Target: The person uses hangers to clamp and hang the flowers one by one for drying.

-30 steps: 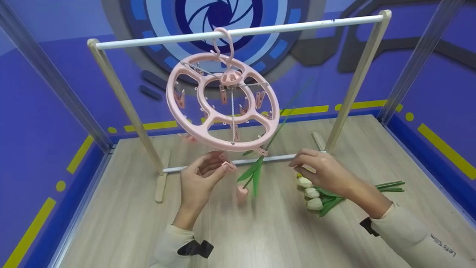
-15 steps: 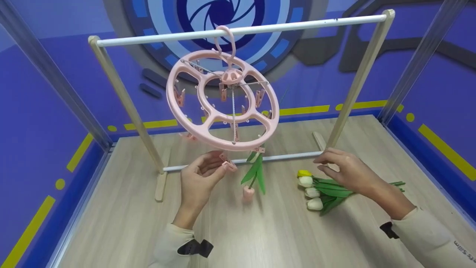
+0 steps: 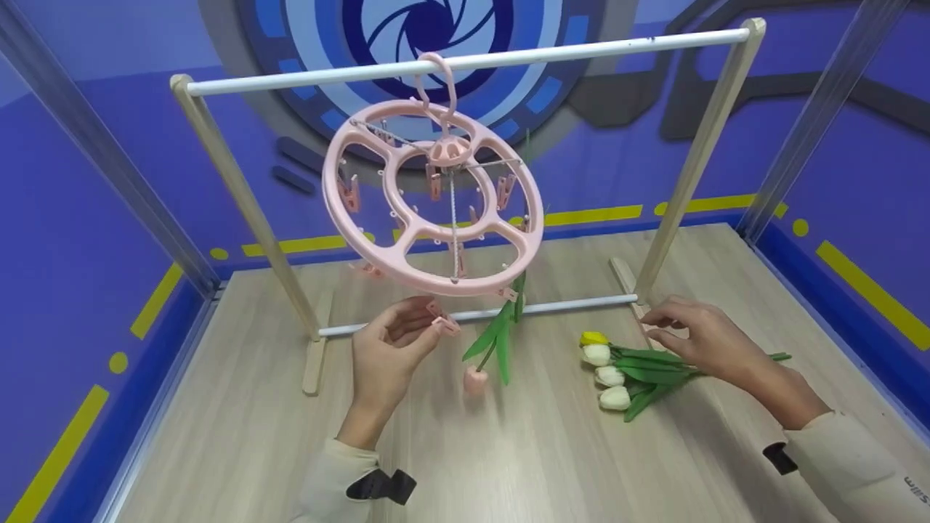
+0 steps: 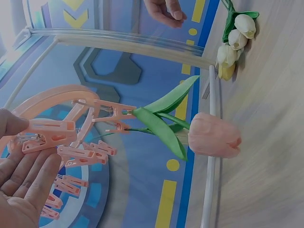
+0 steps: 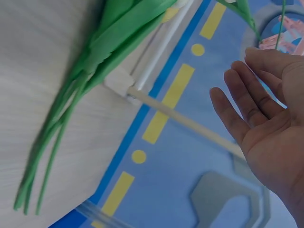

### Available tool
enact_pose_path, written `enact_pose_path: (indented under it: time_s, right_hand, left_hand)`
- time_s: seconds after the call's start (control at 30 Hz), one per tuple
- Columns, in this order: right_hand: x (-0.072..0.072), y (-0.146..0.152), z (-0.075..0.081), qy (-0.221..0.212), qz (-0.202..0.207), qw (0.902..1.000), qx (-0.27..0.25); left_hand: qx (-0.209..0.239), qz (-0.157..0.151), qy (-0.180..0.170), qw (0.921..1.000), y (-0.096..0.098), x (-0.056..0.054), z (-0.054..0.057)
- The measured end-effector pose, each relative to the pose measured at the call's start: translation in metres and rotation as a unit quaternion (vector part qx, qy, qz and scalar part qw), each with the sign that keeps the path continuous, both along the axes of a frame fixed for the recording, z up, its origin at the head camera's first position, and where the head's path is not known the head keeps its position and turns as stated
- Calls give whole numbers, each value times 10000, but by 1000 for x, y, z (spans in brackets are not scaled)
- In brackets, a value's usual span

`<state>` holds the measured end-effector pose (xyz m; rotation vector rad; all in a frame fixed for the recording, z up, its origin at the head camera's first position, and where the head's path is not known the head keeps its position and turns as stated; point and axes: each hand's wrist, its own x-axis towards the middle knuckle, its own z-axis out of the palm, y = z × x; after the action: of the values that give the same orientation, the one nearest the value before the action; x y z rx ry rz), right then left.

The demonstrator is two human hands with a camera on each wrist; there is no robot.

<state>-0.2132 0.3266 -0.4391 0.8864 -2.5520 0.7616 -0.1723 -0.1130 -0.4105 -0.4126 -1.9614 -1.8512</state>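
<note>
A round pink clip hanger (image 3: pixel 396 254) hangs by its hook from a white rail. At its near edge my left hand (image 3: pixel 392 349) pinches a pink clothespin (image 4: pixel 50 134) between thumb and fingers. Beside it a pink tulip (image 3: pixel 476 380) hangs flower down, its stem caught in a clothespin (image 4: pixel 114 110). Another green stem is clipped just behind it in the left wrist view. My right hand (image 3: pixel 708 338) holds nothing, its fingers loosely bent, above the stems of several tulips. These white tulips (image 3: pixel 615 397) and a yellow tulip (image 3: pixel 594 338) lie on the table.
The rail (image 3: pixel 581 52) rests on two wooden posts, the right post (image 3: pixel 697 160) standing behind my right hand. A lower white bar (image 3: pixel 552 308) joins the posts near the table (image 3: pixel 218 436). More clothespins (image 3: pixel 352 193) dangle from the hanger.
My right hand has moved right, away from the hanger and over the tulip stems. The hanging pink tulip sways slightly. My left hand has kept its pinch on the clothespin.
</note>
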Motion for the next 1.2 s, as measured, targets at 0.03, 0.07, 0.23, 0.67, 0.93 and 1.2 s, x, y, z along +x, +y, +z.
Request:
enact_pose_path:
  time_s: [0.03, 0.07, 0.23, 0.67, 0.93, 1.2]
  right_hand:
    - [0, 2, -2, -61, -30, 10000, 15]
    - [-1, 5, -4, -132, -54, 9999, 20]
    - [-1, 16, -13, -525, -317, 9980, 147]
    - [-2, 48, -36, -1193, -808, 9890, 323]
    - [1, 66, -52, -1185, -909, 9880, 400]
    - [5, 78, -62, -1215, -952, 9859, 642]
  left_hand:
    - [-12, 13, 13, 10000, 0, 0, 0]
    - [-15, 17, 20, 10000, 0, 0, -1]
    - [-21, 16, 38, 10000, -1, 1, -2]
    - [-82, 14, 39, 10000, 0, 1, -2]
    - [170, -160, -15, 9997, -1, 0, 0]
    - [100, -155, 45, 9998, 0, 0, 0]
